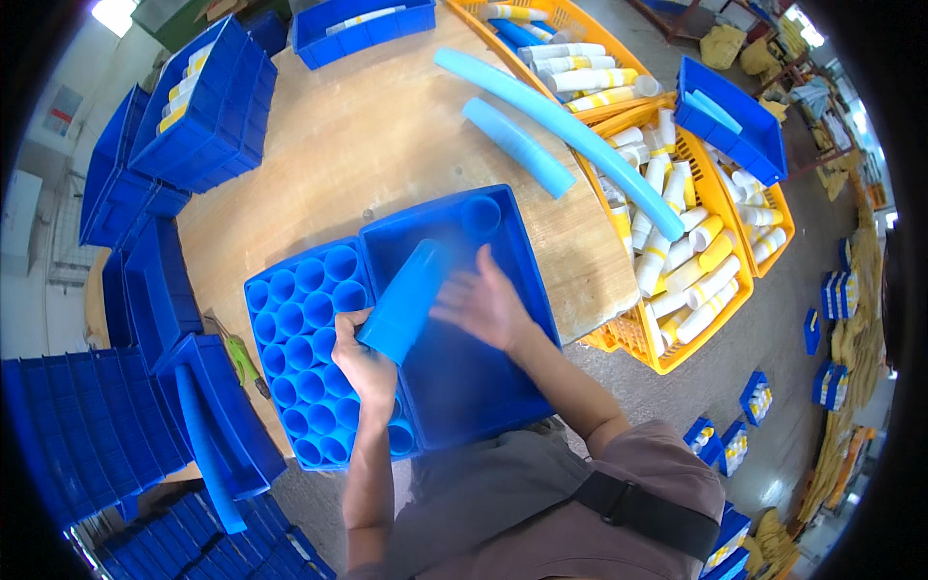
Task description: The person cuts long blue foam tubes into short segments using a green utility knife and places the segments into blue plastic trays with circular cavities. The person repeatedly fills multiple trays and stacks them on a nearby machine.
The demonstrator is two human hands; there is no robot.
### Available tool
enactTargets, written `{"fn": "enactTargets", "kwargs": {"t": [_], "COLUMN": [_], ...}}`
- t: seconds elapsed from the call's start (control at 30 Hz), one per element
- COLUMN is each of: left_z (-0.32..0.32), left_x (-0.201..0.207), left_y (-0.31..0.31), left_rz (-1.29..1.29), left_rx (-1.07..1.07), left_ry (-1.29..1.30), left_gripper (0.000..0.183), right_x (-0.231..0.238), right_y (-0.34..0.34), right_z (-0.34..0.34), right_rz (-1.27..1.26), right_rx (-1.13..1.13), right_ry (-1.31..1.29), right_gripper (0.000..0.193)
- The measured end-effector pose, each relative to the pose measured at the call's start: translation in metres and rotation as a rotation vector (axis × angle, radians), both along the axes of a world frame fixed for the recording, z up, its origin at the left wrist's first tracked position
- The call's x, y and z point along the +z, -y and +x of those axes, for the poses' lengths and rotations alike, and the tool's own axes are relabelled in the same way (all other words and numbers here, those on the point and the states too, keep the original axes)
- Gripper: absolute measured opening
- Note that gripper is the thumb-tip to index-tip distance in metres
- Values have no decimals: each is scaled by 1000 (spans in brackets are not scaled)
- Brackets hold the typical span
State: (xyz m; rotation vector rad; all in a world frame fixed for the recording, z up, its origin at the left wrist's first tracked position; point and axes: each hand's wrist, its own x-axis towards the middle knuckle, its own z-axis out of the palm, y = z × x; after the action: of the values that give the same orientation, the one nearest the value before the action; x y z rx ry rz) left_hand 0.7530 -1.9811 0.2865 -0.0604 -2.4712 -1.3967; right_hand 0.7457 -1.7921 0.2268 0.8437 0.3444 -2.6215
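My left hand [365, 365] is closed around the wide lower end of a light-blue tapered tube [404, 302], which it holds tilted over two adjoining blue bins. Beside the tube's upper part, my right hand [486, 303] has its fingers spread and slightly blurred; whether it touches the tube I cannot tell. Below my left hand, the left blue bin [302, 255] is packed with upright blue tubes [317, 309], their round mouths facing up. In the far corner of the right blue bin [474, 387] stands a single blue tube [480, 217].
A long nested stack of light-blue tubes [570, 135] overhangs the table's right edge, near a shorter stack [519, 147]. Yellow crates [667, 360] of white-and-yellow tubes stand at right. Blue bins [208, 145] line the left side. A green-handled tool [242, 360] lies left.
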Motion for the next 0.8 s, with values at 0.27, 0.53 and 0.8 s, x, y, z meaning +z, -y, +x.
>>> {"fn": "enactTargets", "kwargs": {"t": [0.27, 0.53, 0.8], "left_z": [-11, -14, -75], "left_x": [0, -14, -50], "left_y": [1, -14, -11], "left_rz": [-301, -309, -634], "left_rx": [55, -43, -2], "left_ry": [-82, -34, -24], "left_gripper": [34, 48, 24], "right_x": [-45, -44, -85], "right_y": [0, 24, 2], "right_z": [-43, -36, -33], "right_rz": [-139, -167, 182], "right_rx": [-171, 43, 80], "right_ry": [-86, -225, -144], "right_gripper": [60, 29, 71]}}
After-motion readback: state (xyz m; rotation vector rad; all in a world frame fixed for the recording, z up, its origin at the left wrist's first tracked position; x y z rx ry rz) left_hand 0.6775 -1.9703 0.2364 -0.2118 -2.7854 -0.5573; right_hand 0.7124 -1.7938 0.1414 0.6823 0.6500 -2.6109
